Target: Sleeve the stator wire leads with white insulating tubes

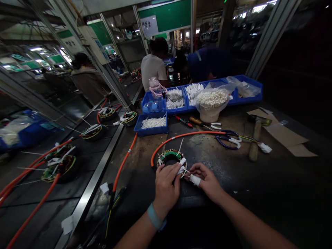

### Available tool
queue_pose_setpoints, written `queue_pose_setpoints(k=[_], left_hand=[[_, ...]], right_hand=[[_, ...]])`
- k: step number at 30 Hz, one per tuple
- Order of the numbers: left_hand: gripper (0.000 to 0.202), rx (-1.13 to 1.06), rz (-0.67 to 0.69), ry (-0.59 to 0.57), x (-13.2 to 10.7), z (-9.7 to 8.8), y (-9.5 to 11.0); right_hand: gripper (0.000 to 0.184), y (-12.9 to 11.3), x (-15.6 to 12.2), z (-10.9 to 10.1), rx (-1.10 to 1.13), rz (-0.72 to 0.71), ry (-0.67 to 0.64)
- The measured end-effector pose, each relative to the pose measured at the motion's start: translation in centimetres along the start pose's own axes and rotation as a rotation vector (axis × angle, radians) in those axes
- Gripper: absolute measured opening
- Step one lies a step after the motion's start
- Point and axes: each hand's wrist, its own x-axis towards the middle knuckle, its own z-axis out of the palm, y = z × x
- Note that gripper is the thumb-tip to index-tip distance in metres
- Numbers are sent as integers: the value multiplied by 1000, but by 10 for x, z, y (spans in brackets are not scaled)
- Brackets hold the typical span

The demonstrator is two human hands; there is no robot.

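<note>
A ring-shaped motor stator [169, 154] with a green circuit board and white sleeved wires lies on the dark bench in front of me. My left hand [167, 186] is closed over its near edge, with the fingers on top by the white sleeves and the thumb at the near side. At the ring's right, my right hand [207, 183] pinches a thin white cable tie between thumb and finger. White tape [195, 180] wraps the right thumb. Another tie end [181, 144] sticks up from the far side of the ring. The left palm hides the ring's near part.
An orange cable [181, 134] arcs behind the stator. Beyond it are a blue tray of cable ties [153, 123], pliers [212, 124], scissors [229, 141] and a hammer [255, 141]. More stators [61, 169] lie left of the metal rail [95, 180]. Co-workers [154, 69] sit at the back.
</note>
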Motion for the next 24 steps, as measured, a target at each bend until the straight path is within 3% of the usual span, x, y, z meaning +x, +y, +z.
queue_pose_setpoints(k=[3, 11, 13, 15, 17, 19, 22, 24], left_hand=[[31, -1, 4, 14, 1, 0, 0], [32, 16, 28, 16, -1, 1, -2], [32, 21, 29, 16, -2, 1, -3], [33, 27, 31, 4, -2, 0, -4], [34, 54, 32, -32, -1, -2, -4], [38, 110, 13, -76, 1, -4, -3], [32, 164, -17, -139, 5, -7, -2], [21, 164, 1, -180, 8, -9, -3]], right_hand=[[39, -1, 2, 1, -14, 15, 30], [28, -3, 30, 11, -298, 19, 6], [19, -11, 31, 10, -537, -130, -22], [9, -21, 29, 7, -969, -441, -89], [15, -29, 26, 3, -1365, -801, -180], [23, -36, 23, 1, -1520, -1057, -249], [28, -44, 29, 5, -1561, -1239, -268], [27, -49, 45, 11, -1577, -1176, -271]])
